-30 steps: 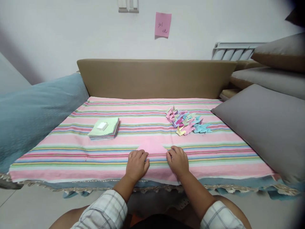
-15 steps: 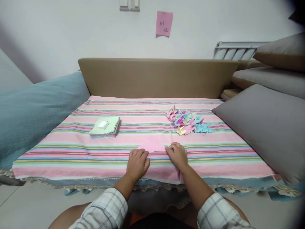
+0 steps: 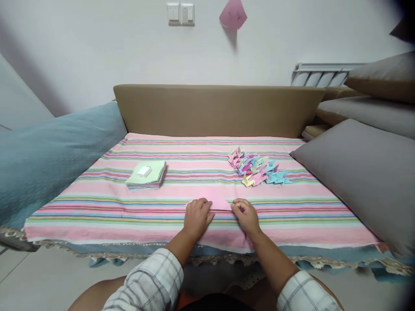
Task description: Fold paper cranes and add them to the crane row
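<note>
A folded piece of pink origami paper (image 3: 221, 202) lies on the striped cloth in front of me, its straight edge towards me. My left hand (image 3: 197, 218) rests on the left part of it, fingers lying flat and thumb apart, covering some of the paper. At the right corner, my right hand (image 3: 247, 217) pinches the paper between thumb and curled fingers. Farther back on the right sits a cluster of folded paper cranes (image 3: 256, 167) in several colours. To the left stands a stack of square paper sheets (image 3: 146, 176), with a small white box-like object (image 3: 144, 171) on top.
The striped cloth (image 3: 97, 190) covers the seat up to a brown backrest (image 3: 217, 110). A blue cushion or bolster (image 3: 65, 142) borders the left side. Grey cushions (image 3: 353, 168) pile up on the right. A pink note (image 3: 233, 15) and light switches (image 3: 180, 14) are on the wall.
My left hand has slid right along the paper's near edge, while my right hand still pinches the right corner. The view has shifted slightly, and the wall note has curled upward.
</note>
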A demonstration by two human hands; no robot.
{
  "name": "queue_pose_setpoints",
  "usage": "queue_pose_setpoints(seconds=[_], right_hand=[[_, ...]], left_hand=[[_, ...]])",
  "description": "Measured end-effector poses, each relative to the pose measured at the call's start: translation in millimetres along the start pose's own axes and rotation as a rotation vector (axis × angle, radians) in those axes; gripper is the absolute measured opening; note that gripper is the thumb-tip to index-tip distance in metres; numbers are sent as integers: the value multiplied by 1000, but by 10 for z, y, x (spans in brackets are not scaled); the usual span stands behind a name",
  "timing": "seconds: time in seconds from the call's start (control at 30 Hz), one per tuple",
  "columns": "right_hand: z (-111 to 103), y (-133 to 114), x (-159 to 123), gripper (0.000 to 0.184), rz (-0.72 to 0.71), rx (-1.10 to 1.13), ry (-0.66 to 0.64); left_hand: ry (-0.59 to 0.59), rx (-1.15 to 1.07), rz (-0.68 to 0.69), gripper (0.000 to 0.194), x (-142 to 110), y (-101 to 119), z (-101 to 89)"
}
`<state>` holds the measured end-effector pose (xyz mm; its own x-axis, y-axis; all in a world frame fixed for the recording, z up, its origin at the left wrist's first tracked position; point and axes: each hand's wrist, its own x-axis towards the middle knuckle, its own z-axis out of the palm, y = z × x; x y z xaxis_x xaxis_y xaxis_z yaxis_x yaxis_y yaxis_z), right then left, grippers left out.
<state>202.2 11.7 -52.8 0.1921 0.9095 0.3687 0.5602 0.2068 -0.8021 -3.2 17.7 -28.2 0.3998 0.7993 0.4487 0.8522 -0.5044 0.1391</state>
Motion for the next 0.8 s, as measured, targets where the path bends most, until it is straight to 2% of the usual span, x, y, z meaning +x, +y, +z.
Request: queue_pose_setpoints(seconds=[0.13, 0.23, 0.33, 0.43, 0.57, 0.63, 0.8], right_hand=[[-43, 8, -17, 29, -20, 121, -9], [-74, 23, -46, 28, -90, 197, -76], [-70, 64, -71, 24, -114, 231, -103], [-31, 81, -88, 21, -120, 110, -55], [17, 29, -114, 40, -327, -106, -99], [22, -4, -124, 41, -379, -172, -155], [4, -50, -126, 30, -317, -263, -261]], left_hand=[[19, 27, 70, 26, 78, -12, 99], [72, -19, 80, 16, 65, -51, 146], [142, -87, 81, 15, 17, -92, 159], [172, -132, 144, 16, -17, -113, 154], [156, -172, 193, 16, -20, -126, 153], [132, -199, 208, 16, -19, -144, 153], [27, -289, 220, 19, -32, -216, 116]])
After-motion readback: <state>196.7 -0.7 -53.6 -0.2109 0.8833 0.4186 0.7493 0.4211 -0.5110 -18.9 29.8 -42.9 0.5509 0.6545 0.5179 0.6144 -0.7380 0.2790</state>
